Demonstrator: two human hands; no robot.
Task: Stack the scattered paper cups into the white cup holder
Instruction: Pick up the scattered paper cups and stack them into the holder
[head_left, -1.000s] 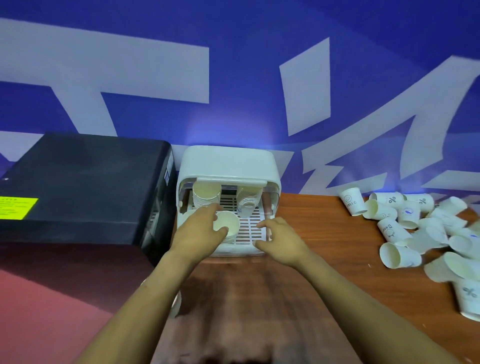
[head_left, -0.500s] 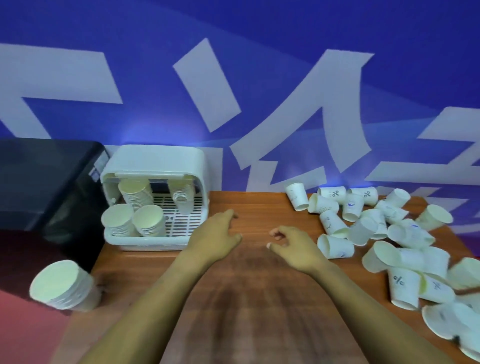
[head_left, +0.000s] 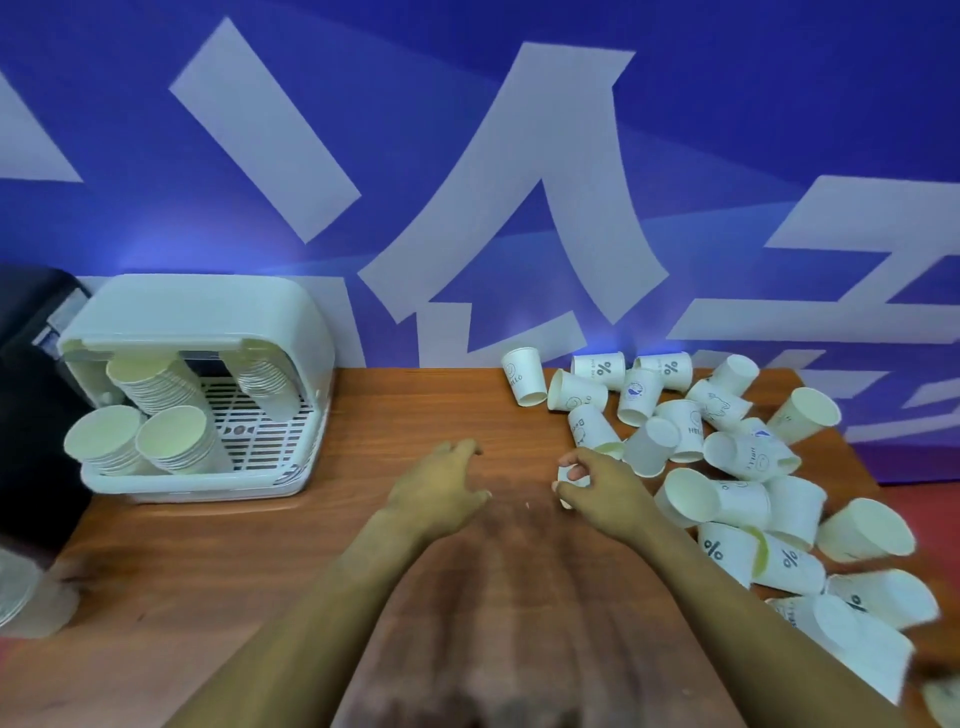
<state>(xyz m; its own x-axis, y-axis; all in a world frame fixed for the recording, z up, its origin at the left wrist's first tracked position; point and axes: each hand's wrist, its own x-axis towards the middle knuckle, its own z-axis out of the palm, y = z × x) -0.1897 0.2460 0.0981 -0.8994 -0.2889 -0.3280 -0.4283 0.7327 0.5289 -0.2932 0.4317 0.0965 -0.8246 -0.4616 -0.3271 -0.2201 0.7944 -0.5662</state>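
Both hands have come away from the white cup holder (head_left: 208, 332), leaving the cup they were seating a second ago nested with the stacks inside, and they now hover over the bare tabletop (head_left: 426, 410). The left hand (head_left: 441, 491) is spread open and empty. The right hand (head_left: 597, 488) curls loosely beside the scattered paper cups (head_left: 727, 467) on the right; something small and white shows at its fingers, though I cannot tell whether it is gripped. Another pick-up looks next.
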